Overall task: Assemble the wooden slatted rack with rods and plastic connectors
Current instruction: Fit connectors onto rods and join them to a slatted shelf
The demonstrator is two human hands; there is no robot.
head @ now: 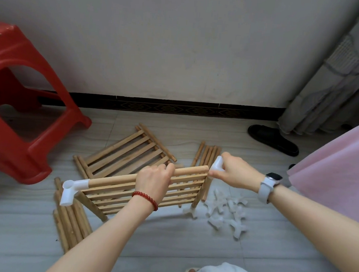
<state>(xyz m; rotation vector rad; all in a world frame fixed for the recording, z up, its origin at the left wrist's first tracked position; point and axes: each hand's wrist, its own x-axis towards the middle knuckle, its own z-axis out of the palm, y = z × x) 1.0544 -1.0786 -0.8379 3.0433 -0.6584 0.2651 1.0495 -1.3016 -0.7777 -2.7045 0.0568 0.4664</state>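
While the left hand (153, 181) gripped the top rod of the slatted panel (141, 193) held above the floor (168, 240), the right hand (234, 171) pinched a white connector (217, 164) at the rod's end; spare connectors (226, 214) lay near.

Red bead bracelet (145, 199) on left wrist; white-strapped watch (269, 184) on right.

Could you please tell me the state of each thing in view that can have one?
Left hand: grips the held panel's top rod.
Right hand: holds a connector at the rod's bare end.
Held panel: raised on edge, fitted connector on its other end.
Second panel: flat on the floor.
Loose connectors: piled on the floor.
Stool: tipped over.
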